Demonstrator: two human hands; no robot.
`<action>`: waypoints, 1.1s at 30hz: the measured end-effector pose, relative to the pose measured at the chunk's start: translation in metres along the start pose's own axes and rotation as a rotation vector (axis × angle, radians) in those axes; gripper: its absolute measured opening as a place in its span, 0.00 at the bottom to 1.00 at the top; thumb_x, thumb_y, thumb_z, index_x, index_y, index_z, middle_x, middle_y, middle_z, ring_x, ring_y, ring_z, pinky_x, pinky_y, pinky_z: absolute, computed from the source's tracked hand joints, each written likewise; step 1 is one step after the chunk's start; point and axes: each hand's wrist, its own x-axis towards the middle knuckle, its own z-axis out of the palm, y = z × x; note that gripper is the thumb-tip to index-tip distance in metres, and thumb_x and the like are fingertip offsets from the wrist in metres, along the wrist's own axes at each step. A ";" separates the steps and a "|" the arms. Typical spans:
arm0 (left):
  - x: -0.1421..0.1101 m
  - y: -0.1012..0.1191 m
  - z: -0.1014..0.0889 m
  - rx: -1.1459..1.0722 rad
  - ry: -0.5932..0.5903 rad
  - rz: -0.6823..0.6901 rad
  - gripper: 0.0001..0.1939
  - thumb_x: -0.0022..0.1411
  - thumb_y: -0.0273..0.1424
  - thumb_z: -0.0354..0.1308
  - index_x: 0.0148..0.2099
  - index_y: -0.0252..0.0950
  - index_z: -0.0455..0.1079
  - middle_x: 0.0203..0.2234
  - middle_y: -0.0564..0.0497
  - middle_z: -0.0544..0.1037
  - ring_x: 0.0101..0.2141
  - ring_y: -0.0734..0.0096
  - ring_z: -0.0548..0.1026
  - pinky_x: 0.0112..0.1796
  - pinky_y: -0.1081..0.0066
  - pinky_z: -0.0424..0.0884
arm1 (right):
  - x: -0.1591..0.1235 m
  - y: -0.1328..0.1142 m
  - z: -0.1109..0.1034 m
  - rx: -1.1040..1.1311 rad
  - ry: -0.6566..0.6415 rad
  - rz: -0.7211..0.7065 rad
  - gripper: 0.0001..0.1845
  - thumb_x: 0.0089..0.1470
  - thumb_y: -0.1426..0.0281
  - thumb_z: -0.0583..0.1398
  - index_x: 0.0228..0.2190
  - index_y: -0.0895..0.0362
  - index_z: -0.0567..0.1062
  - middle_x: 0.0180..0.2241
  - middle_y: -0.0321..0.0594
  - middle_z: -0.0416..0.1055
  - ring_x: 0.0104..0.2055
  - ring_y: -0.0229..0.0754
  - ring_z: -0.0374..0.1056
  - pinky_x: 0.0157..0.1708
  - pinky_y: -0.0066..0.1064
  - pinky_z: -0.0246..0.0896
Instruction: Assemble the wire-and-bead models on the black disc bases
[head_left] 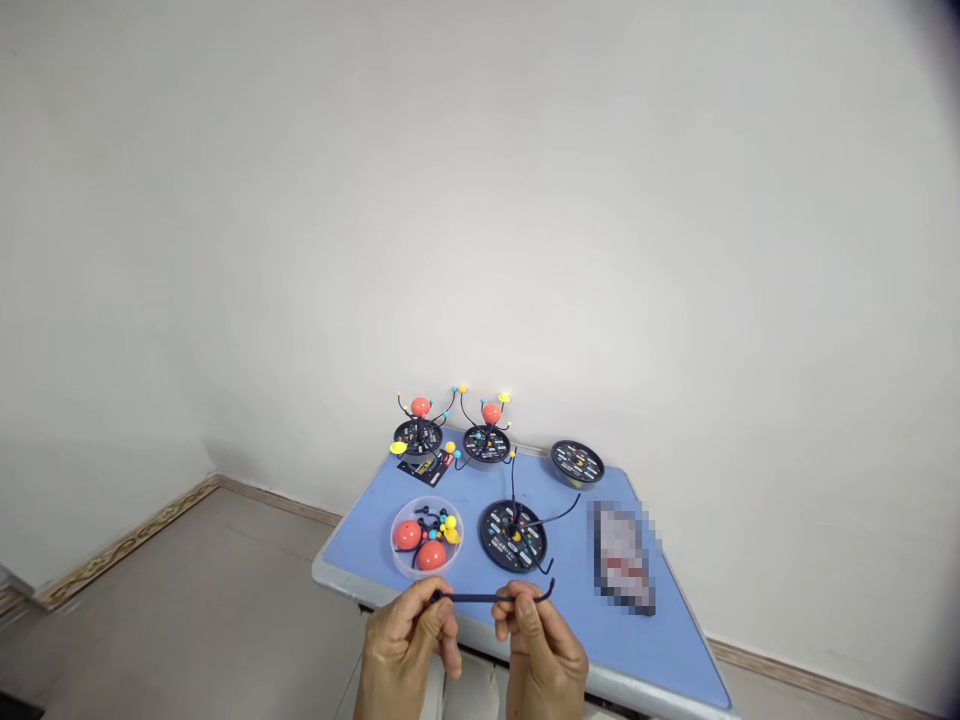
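Observation:
Between my two hands, near the front edge of the table, is a thin black curved rod (476,598) with an upturned right end. My left hand (412,630) pinches its left end. Farther right, my right hand (541,635) grips it just short of the bend. Beyond them a round black base (514,536) with printed labels lies on the table, several black rods fanning out from its centre. To its left, a clear round tub (395,563) holds two large red balls (431,555), small coloured balls and black pieces.
Two solar system models (418,436) with red balls stand at the back left of the blue table (465,500), beside a black card (424,470). Another round black base (577,461) sits at the back right. A blurred-out item (624,558) lies at the right. A white wall rises behind.

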 end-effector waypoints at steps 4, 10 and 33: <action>0.001 0.005 0.006 -0.005 0.044 0.038 0.15 0.62 0.43 0.58 0.36 0.36 0.75 0.18 0.55 0.75 0.15 0.74 0.73 0.21 0.76 0.71 | 0.002 -0.002 -0.001 0.026 -0.021 0.019 0.10 0.45 0.62 0.71 0.27 0.57 0.84 0.28 0.41 0.76 0.25 0.39 0.69 0.23 0.29 0.64; 0.000 0.006 0.010 -0.003 0.025 0.059 0.16 0.63 0.44 0.58 0.35 0.36 0.75 0.18 0.55 0.74 0.14 0.74 0.73 0.20 0.76 0.70 | 0.001 -0.002 0.000 -0.015 -0.001 0.046 0.12 0.44 0.62 0.71 0.25 0.58 0.83 0.27 0.41 0.76 0.24 0.40 0.69 0.24 0.30 0.64; -0.007 -0.024 0.036 0.037 0.012 0.103 0.20 0.55 0.52 0.63 0.37 0.40 0.80 0.20 0.53 0.75 0.16 0.77 0.68 0.19 0.78 0.67 | 0.009 -0.021 0.003 -0.116 -0.067 0.222 0.21 0.41 0.54 0.71 0.28 0.58 0.78 0.19 0.32 0.68 0.20 0.34 0.59 0.23 0.27 0.54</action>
